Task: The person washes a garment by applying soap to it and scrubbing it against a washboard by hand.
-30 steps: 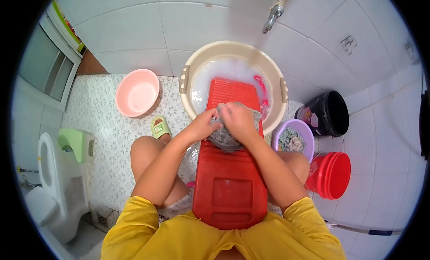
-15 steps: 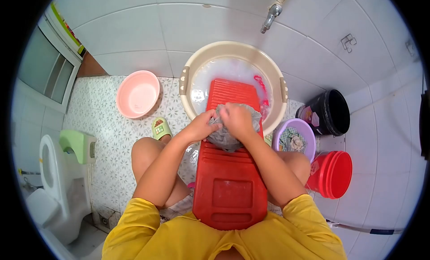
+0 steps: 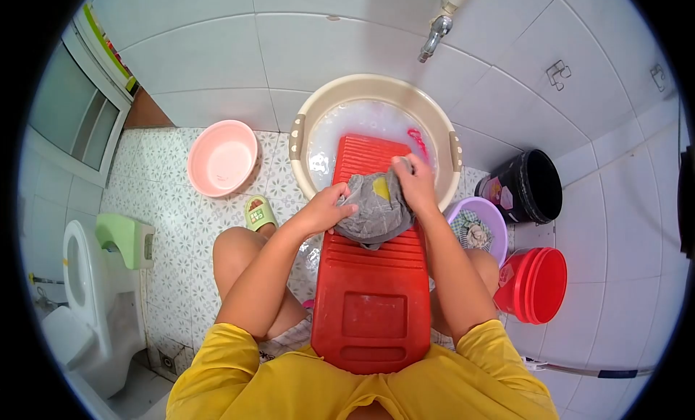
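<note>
A wet grey cloth (image 3: 373, 221) with faint pale lines and a yellow patch lies bunched on the red washboard (image 3: 376, 275). My left hand (image 3: 329, 206) grips its left side, thumb on top. The upper right edge of the cloth is pinched in my right hand (image 3: 415, 181), slightly raised. The washboard slopes from my lap into a large beige basin (image 3: 300, 170) of cloudy, sudsy water. Something bright pink (image 3: 416, 139) floats in the basin near its right wall.
A pink basin (image 3: 222, 158) stands on the patterned floor to the left. On the right are a purple basin (image 3: 499, 228) holding cloths, a black bucket (image 3: 532, 185) and a red bucket (image 3: 536, 286). A tap (image 3: 434, 38) juts from the wall. A green stool (image 3: 123, 235) and toilet (image 3: 90, 290) are far left.
My right hand has moved from the middle of the cloth to its upper right edge, spreading it so the yellow patch shows. My left hand stays on the left side.
</note>
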Motion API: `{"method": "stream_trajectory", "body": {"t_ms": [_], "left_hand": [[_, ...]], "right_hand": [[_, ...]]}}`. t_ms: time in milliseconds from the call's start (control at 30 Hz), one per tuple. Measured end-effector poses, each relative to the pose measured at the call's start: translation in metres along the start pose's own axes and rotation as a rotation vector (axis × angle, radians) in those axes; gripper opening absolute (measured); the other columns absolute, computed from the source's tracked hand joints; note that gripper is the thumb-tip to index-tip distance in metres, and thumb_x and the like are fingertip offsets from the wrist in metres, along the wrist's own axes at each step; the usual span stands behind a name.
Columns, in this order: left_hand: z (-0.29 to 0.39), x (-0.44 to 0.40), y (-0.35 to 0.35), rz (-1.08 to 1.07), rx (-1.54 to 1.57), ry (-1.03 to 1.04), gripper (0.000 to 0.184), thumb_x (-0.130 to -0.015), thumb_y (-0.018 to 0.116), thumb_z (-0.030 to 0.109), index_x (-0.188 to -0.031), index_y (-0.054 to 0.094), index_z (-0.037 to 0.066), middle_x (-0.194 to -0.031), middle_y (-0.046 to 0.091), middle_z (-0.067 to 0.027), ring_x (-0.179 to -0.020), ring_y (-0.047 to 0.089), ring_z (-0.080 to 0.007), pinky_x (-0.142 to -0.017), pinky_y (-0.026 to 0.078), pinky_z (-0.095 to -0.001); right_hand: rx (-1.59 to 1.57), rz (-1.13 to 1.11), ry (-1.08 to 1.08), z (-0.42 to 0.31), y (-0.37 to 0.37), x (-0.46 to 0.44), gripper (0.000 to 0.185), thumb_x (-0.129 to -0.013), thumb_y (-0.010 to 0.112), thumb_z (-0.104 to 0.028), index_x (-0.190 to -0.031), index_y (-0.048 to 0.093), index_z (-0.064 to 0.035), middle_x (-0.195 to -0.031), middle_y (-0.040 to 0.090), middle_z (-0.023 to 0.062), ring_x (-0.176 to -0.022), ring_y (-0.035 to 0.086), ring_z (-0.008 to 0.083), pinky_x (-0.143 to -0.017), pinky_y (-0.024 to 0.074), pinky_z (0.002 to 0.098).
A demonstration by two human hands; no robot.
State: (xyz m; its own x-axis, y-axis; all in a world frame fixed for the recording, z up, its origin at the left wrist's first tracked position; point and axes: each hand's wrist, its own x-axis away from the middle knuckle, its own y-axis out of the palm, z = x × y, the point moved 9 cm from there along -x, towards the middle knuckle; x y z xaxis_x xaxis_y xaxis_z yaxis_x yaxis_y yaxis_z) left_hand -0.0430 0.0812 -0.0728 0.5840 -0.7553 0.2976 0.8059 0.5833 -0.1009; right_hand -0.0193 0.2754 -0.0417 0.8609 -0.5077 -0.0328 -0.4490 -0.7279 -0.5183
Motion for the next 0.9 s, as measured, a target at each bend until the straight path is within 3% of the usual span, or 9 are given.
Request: {"method": "stream_trajectory", "body": {"t_ms": [100, 233, 333, 433, 533, 633, 700, 833, 900], "left_hand": [[-0.004, 0.000, 0.001, 0.007, 0.035, -0.054, 0.016, -0.089, 0.061, 0.015, -0.091, 0.047, 0.008, -0.071, 0.053, -0.0005, -0.054, 0.048, -0.0078, -0.039, 0.038, -0.0229], [-0.006, -0.001, -0.005, 0.084, 0.107, -0.019, 0.012, -0.091, 0.059, 0.017, -0.096, 0.052, 0.008, -0.073, 0.058, -0.0018, -0.054, 0.051, -0.0079, -0.038, 0.037, -0.0217], [0.000, 0.005, -0.037, 0.218, 0.264, -0.069, 0.015, -0.090, 0.058, 0.018, -0.096, 0.054, 0.005, -0.076, 0.060, -0.0034, -0.057, 0.054, -0.0097, -0.040, 0.041, -0.0230], [0.001, 0.002, -0.052, 0.249, 0.405, -0.017, 0.022, -0.092, 0.057, 0.026, -0.096, 0.059, 0.005, -0.075, 0.062, -0.0017, -0.055, 0.052, -0.0070, -0.040, 0.037, -0.0202], [0.001, 0.000, -0.042, 0.194, 0.573, -0.022, 0.034, -0.093, 0.055, 0.036, -0.094, 0.061, 0.003, -0.073, 0.061, 0.0009, -0.051, 0.047, -0.0047, -0.039, 0.032, -0.0185], [-0.002, -0.002, -0.029, 0.200, 0.871, -0.050, 0.038, -0.093, 0.053, 0.038, -0.098, 0.061, 0.001, -0.083, 0.064, -0.0038, -0.063, 0.057, -0.0101, -0.051, 0.044, -0.0214], [0.001, 0.005, -0.022, 0.251, 1.096, -0.099, 0.037, -0.094, 0.050, 0.031, -0.103, 0.061, -0.002, -0.098, 0.066, -0.0113, -0.086, 0.063, -0.0185, -0.075, 0.051, -0.0296], [-0.002, 0.021, -0.013, 0.057, 1.198, -0.028, 0.040, -0.089, 0.045, 0.019, -0.118, 0.053, -0.007, -0.114, 0.061, -0.0166, -0.106, 0.058, -0.0248, -0.096, 0.044, -0.0373], [0.002, 0.037, -0.004, -0.007, 1.286, -0.030, 0.042, -0.090, 0.045, 0.019, -0.121, 0.050, -0.008, -0.116, 0.060, -0.0169, -0.109, 0.057, -0.0252, -0.097, 0.043, -0.0381]], "right_hand": [[0.277, -0.129, -0.258, -0.028, 0.027, 0.015, 0.031, -0.076, 0.068, -0.026, -0.093, 0.058, -0.0029, -0.091, 0.060, 0.0178, -0.088, 0.059, 0.0332, -0.076, 0.0451, 0.0412], [0.409, -0.179, -0.267, -0.033, 0.030, 0.022, 0.035, -0.074, 0.070, -0.021, -0.100, 0.056, -0.0035, -0.096, 0.059, 0.0197, -0.091, 0.058, 0.0343, -0.079, 0.0446, 0.0407], [0.244, -0.240, -0.276, -0.032, 0.023, 0.026, 0.032, -0.074, 0.070, -0.019, -0.099, 0.058, -0.0041, -0.093, 0.059, 0.0187, -0.090, 0.058, 0.0342, -0.079, 0.0451, 0.0394], [0.183, -0.159, -0.291, -0.038, 0.005, 0.038, 0.028, -0.074, 0.071, -0.014, -0.096, 0.058, -0.0023, -0.091, 0.061, 0.0126, -0.085, 0.059, 0.0255, -0.075, 0.0456, 0.0336], [-0.133, -0.257, -0.120, -0.034, 0.000, 0.042, 0.024, -0.072, 0.071, -0.007, -0.091, 0.058, -0.0002, -0.094, 0.060, 0.0095, -0.087, 0.059, 0.0182, -0.077, 0.0456, 0.0303], [-0.264, -0.364, -0.024, -0.033, 0.008, 0.056, 0.022, -0.071, 0.072, 0.000, -0.088, 0.058, 0.0002, -0.094, 0.060, 0.0053, -0.086, 0.056, 0.0114, -0.076, 0.0441, 0.0254], [-0.489, -0.254, -0.182, -0.040, 0.002, 0.060, 0.021, -0.070, 0.072, 0.002, -0.084, 0.055, 0.0003, -0.093, 0.060, 0.0046, -0.083, 0.056, 0.0118, -0.075, 0.0448, 0.0257], [-0.695, -0.219, -0.109, -0.029, -0.009, 0.074, 0.022, -0.070, 0.071, 0.004, -0.078, 0.051, 0.0001, -0.093, 0.060, 0.0051, -0.082, 0.056, 0.0128, -0.074, 0.0445, 0.0262], [-0.202, -0.215, -0.317, -0.046, -0.022, 0.088, 0.023, -0.071, 0.070, 0.002, -0.078, 0.048, -0.0009, -0.093, 0.059, 0.0064, -0.082, 0.055, 0.0125, -0.073, 0.0442, 0.0264]]}}
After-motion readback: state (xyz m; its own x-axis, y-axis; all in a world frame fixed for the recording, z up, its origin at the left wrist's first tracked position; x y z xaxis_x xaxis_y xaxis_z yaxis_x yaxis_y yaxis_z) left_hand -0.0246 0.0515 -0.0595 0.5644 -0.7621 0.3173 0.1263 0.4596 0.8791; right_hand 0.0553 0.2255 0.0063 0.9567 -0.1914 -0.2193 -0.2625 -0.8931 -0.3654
